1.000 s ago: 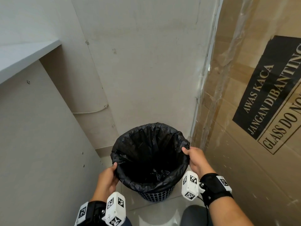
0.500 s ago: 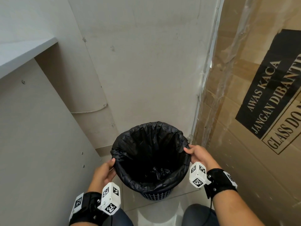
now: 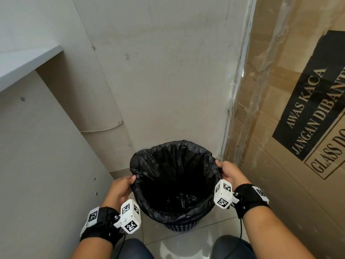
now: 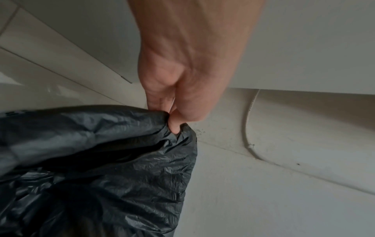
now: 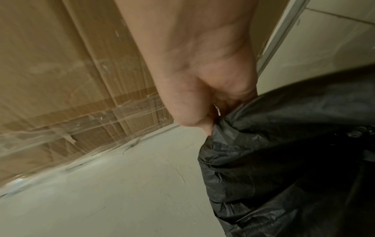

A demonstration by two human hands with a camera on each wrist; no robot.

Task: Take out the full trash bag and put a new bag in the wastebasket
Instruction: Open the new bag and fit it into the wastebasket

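Note:
A black trash bag lines a dark mesh wastebasket on the floor in the corner. Its edge is folded over the basket's rim, and crumpled dark stuff lies at the bottom. My left hand pinches the bag's folded edge on the left side of the rim; the left wrist view shows the left hand with thumb and fingers closed on the black trash bag. At the right side of the rim my right hand grips the edge, with the right hand bunching the black trash bag.
A tall taped cardboard box marked as glass stands close on the right. A pale cabinet panel with a shelf closes the left. The wall with a thin cable is right behind the basket. My knees are at the bottom.
Both hands have stayed on the bag's rim at the same two sides. The head view has shifted a little, and the left hand's fingers have come further onto the edge.

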